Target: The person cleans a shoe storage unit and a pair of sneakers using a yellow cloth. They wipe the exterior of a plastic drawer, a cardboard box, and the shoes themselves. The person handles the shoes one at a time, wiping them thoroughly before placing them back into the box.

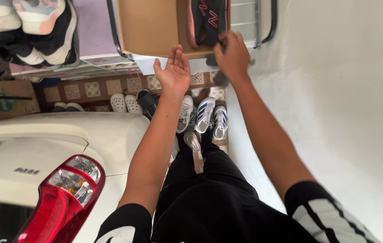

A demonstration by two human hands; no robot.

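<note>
Cardboard box [151,27], one black shoe [205,20], two hands [173,72]

Two hands at a cardboard box with a shoe

The left hand [173,72] is open, palm up, under the front edge of the cardboard box [148,27]. The right hand [232,56] grips the black shoe with pink edge [207,20] near the box's right edge. Below, white sneakers [205,114] stand on the tiled floor [92,90], beside a white car [56,153].

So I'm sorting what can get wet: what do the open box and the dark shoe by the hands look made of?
Box: plain brown cardboard, matte, with a raw cut edge. Dark shoe: seems fabric mesh upper with a pink rubbery sole rim; blur leaves this uncertain.
</note>
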